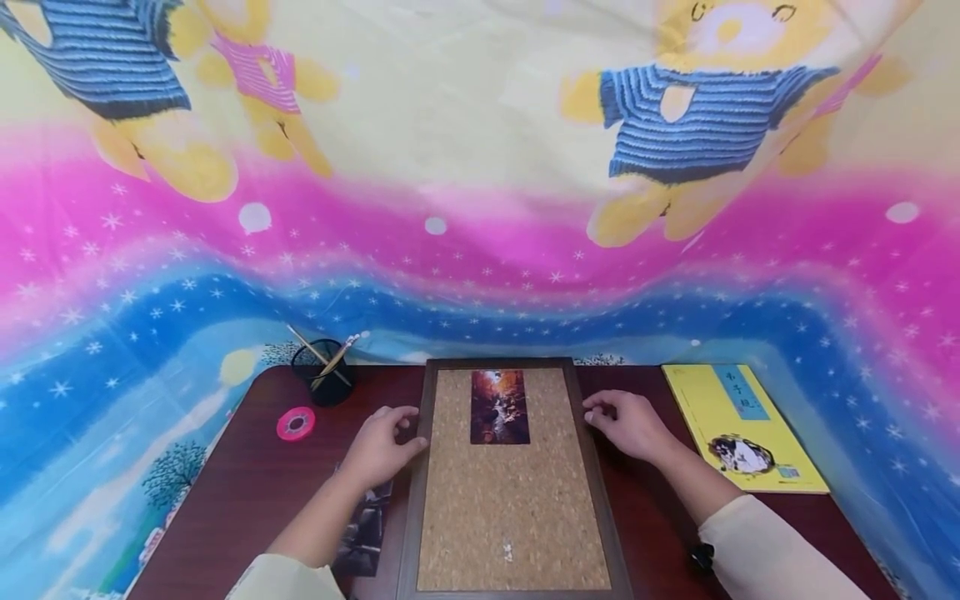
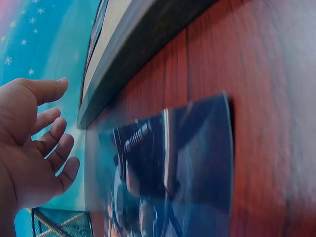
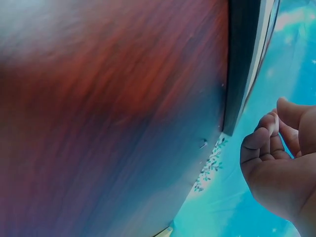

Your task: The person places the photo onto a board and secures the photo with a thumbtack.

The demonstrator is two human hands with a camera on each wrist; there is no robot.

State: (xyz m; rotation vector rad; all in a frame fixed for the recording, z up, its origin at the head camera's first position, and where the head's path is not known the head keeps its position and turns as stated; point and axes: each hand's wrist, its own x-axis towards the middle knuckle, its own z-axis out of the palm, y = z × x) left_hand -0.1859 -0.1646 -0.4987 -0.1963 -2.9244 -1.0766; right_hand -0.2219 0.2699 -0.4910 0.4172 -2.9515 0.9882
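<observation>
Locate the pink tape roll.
In the head view, the pink tape roll lies on the table at left, just below and left of the black mesh cup.

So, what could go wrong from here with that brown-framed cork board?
The orange-red woodland photo shows no visible pins, so it might slide if the cork board tilts.
The left hand and right hand flank the board without gripping it; a bump could shift it.
The cream left sleeve is close to the dark glossy photo and might drag it.
</observation>
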